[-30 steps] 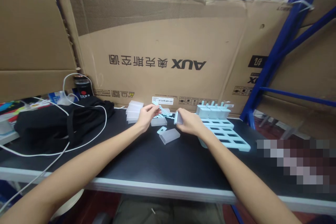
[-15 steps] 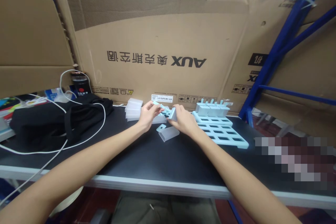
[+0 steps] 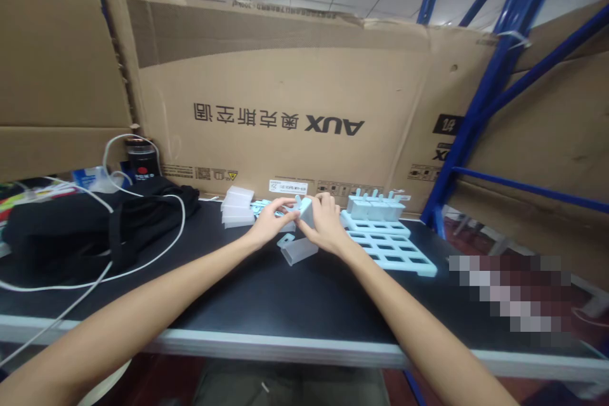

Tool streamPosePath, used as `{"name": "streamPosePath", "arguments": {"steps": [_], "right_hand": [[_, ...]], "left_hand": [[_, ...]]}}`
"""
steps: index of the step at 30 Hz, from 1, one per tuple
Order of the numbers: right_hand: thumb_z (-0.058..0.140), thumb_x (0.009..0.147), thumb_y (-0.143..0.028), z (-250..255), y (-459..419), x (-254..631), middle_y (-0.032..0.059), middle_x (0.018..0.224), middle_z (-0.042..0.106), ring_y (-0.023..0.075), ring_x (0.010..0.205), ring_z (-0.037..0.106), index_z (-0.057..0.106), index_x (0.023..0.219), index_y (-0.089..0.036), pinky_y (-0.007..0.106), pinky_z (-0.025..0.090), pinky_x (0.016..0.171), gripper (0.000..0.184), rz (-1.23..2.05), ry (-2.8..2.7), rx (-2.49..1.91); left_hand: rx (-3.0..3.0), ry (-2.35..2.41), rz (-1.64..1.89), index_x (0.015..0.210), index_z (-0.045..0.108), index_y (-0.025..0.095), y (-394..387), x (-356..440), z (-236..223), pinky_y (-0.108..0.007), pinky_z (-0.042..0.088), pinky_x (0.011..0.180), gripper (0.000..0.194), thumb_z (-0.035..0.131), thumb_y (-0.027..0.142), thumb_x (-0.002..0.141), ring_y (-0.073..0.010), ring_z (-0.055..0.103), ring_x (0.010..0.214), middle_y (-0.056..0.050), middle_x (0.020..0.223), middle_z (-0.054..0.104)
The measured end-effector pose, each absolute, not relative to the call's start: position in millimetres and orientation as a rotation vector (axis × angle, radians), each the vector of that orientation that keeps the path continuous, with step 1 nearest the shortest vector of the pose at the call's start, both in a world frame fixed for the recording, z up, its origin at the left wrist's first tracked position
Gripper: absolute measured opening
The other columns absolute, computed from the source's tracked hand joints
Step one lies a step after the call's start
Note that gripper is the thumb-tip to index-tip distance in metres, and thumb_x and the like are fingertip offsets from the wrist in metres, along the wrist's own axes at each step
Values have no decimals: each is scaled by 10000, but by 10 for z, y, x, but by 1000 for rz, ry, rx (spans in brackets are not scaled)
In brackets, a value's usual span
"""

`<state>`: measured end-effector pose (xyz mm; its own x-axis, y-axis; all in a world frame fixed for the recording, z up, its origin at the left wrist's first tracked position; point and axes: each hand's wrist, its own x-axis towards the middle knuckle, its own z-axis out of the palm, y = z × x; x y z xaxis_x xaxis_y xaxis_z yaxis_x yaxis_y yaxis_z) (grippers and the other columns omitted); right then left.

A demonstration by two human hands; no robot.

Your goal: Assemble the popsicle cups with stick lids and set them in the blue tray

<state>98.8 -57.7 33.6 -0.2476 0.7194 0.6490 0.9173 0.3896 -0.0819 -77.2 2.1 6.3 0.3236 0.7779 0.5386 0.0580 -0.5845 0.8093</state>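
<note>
My right hand (image 3: 328,223) is wrapped round an ice pop mold (image 3: 307,209) with a light blue top, held just above the table. At its top, my left hand (image 3: 270,222) pinches a light blue stick (image 3: 298,202); whether the stick is fully seated I cannot tell. Below the hands lie a translucent mold cup (image 3: 302,252) on its side and a small light blue piece with a hole (image 3: 286,240). More light blue pieces (image 3: 260,206) lie behind my left hand, partly hidden. Several translucent cups (image 3: 238,208) are bunched to the left.
On the right lies a light blue rack (image 3: 394,247) with rectangular openings; several molds with upright sticks (image 3: 375,208) stand at its back. A black cloth bag (image 3: 61,228) and a white cable (image 3: 181,219) occupy the left. A cardboard panel (image 3: 266,82) closes off the back.
My left hand has brought the blue stick to the top of the mold in my right hand, and the hands are closer together. The camera view has shifted slightly.
</note>
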Motion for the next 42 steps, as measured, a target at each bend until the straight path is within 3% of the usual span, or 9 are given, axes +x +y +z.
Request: {"name": "streamPosePath", "arguments": {"steps": [4,9,12,16,23,26,31,38,42], "right_hand": [[462,917,-512,496,-457,1332,166,1200,525,266,1085,516,370,1385,-147,402,428,917,601,-375,-1888,-1387],[461,897,-537,590,-435,2194,179,1261,522,280,1135,529,337,1421,-141,401,429,925,668,-473,-1473,-1685],[458,880,-568,531,-529,2724,217,1270,494,333,1128,553,420,1394,-137,443,434,915,672,-458,-1250,-2012],[425,879,-595,372,-610,3152,236,1280,462,376,1123,571,466,1377,-130,458,436,908,683,-345,-1056,-2254],[424,885,-538,186,-487,3202,227,1362,389,379,1116,595,281,1489,-196,464,459,881,709,-311,-1148,-2340],[479,856,-515,201,-466,3248,227,1348,445,383,1144,582,213,1488,-192,469,455,902,757,-216,-1161,-2450],[522,834,-498,216,-467,3363,239,1210,583,361,1146,579,317,1372,-122,454,458,902,688,-46,-1195,-2556],[463,872,-459,50,-396,3381,239,1452,399,376,1358,361,187,1482,-127,497,374,1018,747,-59,-1183,-2524],[507,854,-438,131,-461,3329,256,1473,366,365,1384,330,34,1536,-90,480,350,1045,900,-18,-1204,-2532]], "left_hand": [[2088,743,1150,1256,553,220,30,-860,17,-347,486,823,514,618,515,841,-219,600,973,-86,1111,617],[2551,571,802,1156,627,245,-68,-933,-8,-367,443,906,431,619,537,839,-224,569,1003,-63,1102,611],[2714,472,646,1072,668,248,-128,-949,10,-371,420,948,361,598,531,860,-234,558,1043,-62,1088,602],[2739,437,596,1058,671,243,-141,-949,6,-355,416,961,312,563,488,897,-224,558,1055,-64,1104,590],[2735,419,616,1068,661,238,-111,-948,-27,-347,417,974,287,538,450,918,-219,556,1067,-63,1115,578],[2739,413,619,1068,657,242,-118,-951,-21,-347,422,967,281,535,448,922,-217,554,1059,-57,1105,579],[2748,414,616,1064,649,243,-124,-948,-15,-343,424,956,277,538,452,922,-212,548,1054,-56,1095,574],[2753,399,618,1069,642,236,-105,-940,-36,-342,420,960,272,539,441,924,-210,545,1056,-58,1092,573],[2752,403,615,1069,645,239,-119,-939,-34,-342,423,953,272,531,442,929,-207,545,1051,-56,1093,573]]}}
